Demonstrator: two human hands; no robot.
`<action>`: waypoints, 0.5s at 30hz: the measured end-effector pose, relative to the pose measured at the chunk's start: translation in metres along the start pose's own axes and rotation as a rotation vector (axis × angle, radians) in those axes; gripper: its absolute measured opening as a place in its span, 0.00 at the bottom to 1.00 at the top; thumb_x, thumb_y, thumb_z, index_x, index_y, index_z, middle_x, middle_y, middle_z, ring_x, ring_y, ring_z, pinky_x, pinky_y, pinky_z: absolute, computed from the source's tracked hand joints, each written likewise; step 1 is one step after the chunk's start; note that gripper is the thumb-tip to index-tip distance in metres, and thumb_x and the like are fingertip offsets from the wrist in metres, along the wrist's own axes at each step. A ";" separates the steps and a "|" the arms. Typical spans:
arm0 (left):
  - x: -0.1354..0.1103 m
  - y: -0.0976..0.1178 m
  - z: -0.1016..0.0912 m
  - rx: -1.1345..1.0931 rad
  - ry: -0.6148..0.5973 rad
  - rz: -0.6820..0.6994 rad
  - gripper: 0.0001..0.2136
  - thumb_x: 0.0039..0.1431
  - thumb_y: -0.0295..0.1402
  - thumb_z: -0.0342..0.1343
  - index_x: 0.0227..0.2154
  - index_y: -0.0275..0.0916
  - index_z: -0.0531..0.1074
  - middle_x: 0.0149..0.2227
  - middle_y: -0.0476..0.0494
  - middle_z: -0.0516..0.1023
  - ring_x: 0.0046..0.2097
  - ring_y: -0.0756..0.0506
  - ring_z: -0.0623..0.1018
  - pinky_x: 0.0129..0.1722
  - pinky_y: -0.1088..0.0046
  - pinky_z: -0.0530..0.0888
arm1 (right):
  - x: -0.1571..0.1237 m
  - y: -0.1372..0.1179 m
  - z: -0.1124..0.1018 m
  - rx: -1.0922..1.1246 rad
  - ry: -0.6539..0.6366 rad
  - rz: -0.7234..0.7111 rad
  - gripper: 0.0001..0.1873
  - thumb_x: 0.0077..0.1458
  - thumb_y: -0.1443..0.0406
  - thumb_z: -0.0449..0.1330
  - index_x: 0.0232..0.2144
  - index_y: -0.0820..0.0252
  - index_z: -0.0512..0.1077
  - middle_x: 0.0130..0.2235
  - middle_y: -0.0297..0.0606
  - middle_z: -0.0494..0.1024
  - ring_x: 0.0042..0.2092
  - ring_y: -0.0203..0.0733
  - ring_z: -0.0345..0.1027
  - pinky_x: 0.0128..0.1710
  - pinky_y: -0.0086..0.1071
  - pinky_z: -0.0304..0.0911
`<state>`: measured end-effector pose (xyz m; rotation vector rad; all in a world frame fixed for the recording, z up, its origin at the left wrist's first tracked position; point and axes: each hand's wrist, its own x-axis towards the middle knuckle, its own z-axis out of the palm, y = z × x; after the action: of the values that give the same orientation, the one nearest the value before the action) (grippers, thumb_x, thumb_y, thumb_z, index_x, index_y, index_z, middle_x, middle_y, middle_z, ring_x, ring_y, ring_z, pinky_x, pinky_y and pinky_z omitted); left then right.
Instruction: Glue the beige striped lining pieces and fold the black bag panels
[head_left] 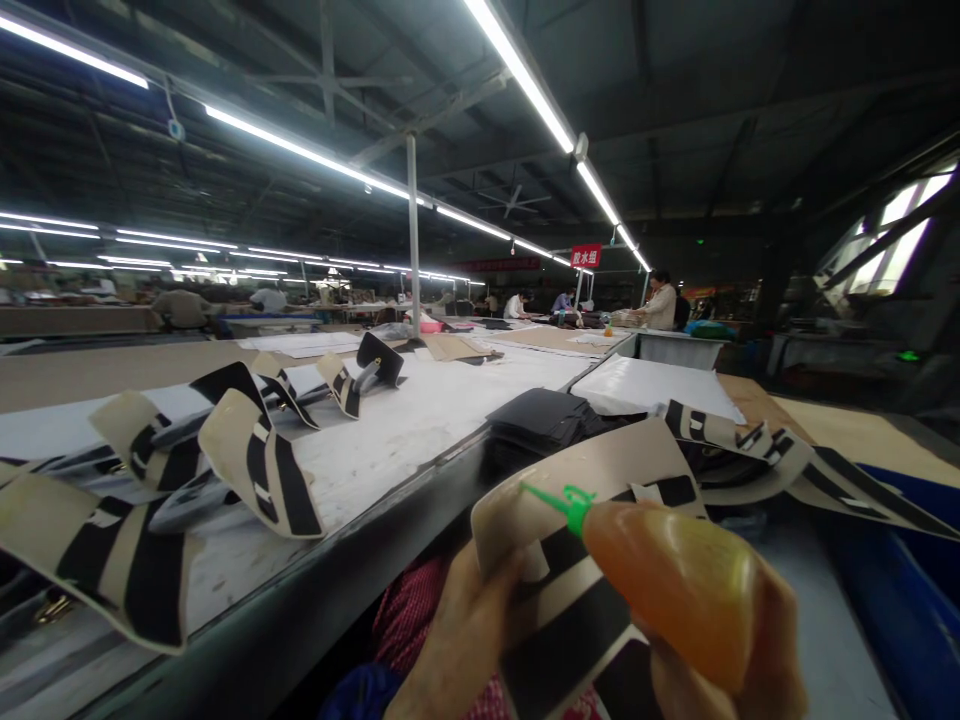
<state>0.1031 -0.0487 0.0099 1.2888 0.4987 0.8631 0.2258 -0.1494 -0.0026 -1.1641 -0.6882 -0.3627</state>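
My left hand (472, 615) grips the near edge of a curved beige panel (592, 455) that has black strips and small pale tabs on it. In my right hand (772, 650) is a squeeze bottle (667, 575) of amber liquid, tilted so its green nozzle (559, 500) points left. The nozzle tip lies over the panel's upper left part; whether it touches cannot be made out. A few wet-looking spots show near the panel's edge. The fingers of my right hand are partly hidden behind the bottle.
Several similar curved panels (259, 460) stand on the white-covered table (420, 410) at left. A stack of black pieces (536, 415) sits beyond my hands. More striped panels (810, 475) lie at right, by a blue bin (877, 590). People work at far tables.
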 end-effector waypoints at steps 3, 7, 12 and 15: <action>-0.002 0.005 -0.001 0.053 -0.022 0.011 0.16 0.62 0.40 0.57 0.49 0.41 0.81 0.47 0.44 0.85 0.54 0.37 0.79 0.56 0.63 0.73 | 0.006 0.013 -0.006 -0.122 0.193 0.050 0.35 0.40 0.55 0.75 0.51 0.46 0.70 0.51 0.40 0.76 0.51 0.61 0.72 0.44 0.51 0.71; -0.005 0.007 -0.004 0.091 -0.002 -0.001 0.17 0.61 0.40 0.57 0.50 0.42 0.80 0.49 0.45 0.84 0.55 0.36 0.78 0.58 0.61 0.70 | 0.012 0.021 -0.010 0.016 0.096 0.117 0.39 0.36 0.50 0.75 0.50 0.53 0.69 0.46 0.40 0.77 0.47 0.61 0.73 0.44 0.53 0.71; -0.010 0.001 -0.013 0.200 0.155 -0.104 0.15 0.57 0.44 0.60 0.39 0.40 0.82 0.48 0.42 0.83 0.56 0.32 0.75 0.59 0.56 0.68 | 0.019 0.009 -0.008 -0.221 0.252 0.025 0.39 0.35 0.52 0.77 0.49 0.56 0.69 0.49 0.43 0.74 0.49 0.60 0.71 0.50 0.54 0.69; -0.012 -0.005 -0.016 0.191 0.182 -0.128 0.16 0.53 0.46 0.63 0.38 0.40 0.81 0.48 0.40 0.83 0.57 0.30 0.74 0.59 0.54 0.67 | 0.017 0.010 -0.010 -0.133 0.187 0.036 0.40 0.36 0.51 0.76 0.50 0.56 0.68 0.45 0.42 0.75 0.47 0.60 0.73 0.46 0.52 0.72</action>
<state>0.0850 -0.0483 -0.0005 1.3415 0.8160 0.8446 0.2475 -0.1532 -0.0002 -1.2489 -0.4848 -0.4867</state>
